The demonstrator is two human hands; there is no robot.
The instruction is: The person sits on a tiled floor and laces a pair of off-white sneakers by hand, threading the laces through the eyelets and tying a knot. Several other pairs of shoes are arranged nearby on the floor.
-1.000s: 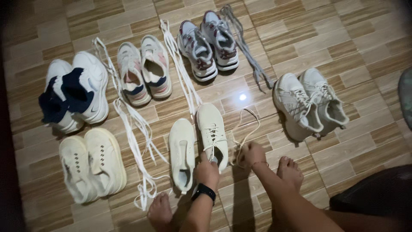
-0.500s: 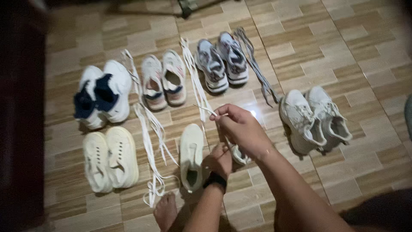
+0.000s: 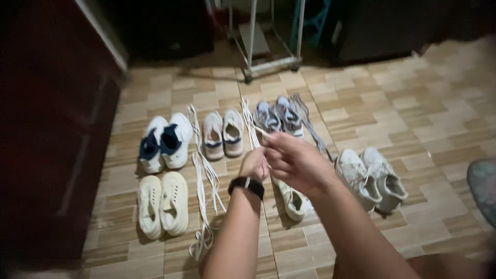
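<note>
My left hand [image 3: 254, 164], with a black watch on its wrist, is closed in a fist in front of me. My right hand [image 3: 297, 160] touches it, and its fingers pinch a thin white shoelace [image 3: 261, 132] whose end pokes out above them. Below my right forearm a cream shoe [image 3: 293, 200] lies on the tiled floor [image 3: 434, 129]. My arms hide that shoe's partner.
Pairs of shoes lie in rows: white and navy [image 3: 164, 142], pink and white [image 3: 223, 134], grey patterned [image 3: 278, 115], pale grey [image 3: 371, 178], cream [image 3: 162, 204]. Loose white laces [image 3: 204, 173] and a grey lace [image 3: 311, 124] run between them. A metal rack [image 3: 269, 63] stands behind, a dark cabinet [image 3: 51, 134] on the left.
The view has tilted up to show the rack and cabinet. Both hands rose from the cream shoes on the floor and came together with the lace.
</note>
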